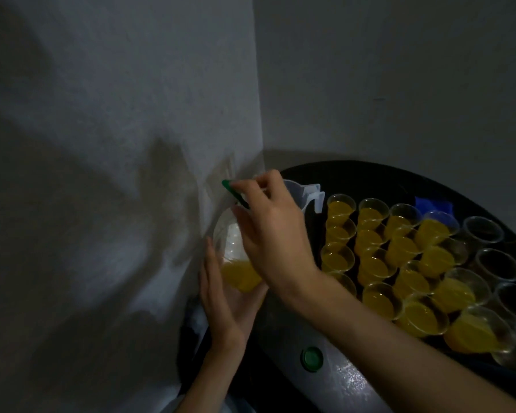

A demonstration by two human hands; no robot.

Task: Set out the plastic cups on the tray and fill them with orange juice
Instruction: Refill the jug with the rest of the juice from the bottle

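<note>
Head view, dim and blurred: two pale walls (116,114) meet in a corner above a round black tray (370,171), whose right side runs out of the picture. On the tray stand rows of plastic cups (373,266) filled with orange juice, with empty cups (483,231) in the rightmost row, some cut off. At the tray's left edge is a tilted clear bottle (236,278), its lower part holding juice and its top hidden. The left hand (221,296) presses straight fingers against its side; the right hand (271,234) pinches a green piece (228,186) at its top, too blurred to name. A white jug (306,193) peeks from behind that hand. Nearer, a green cap (312,357) lies on the grey surface (346,383).
</note>
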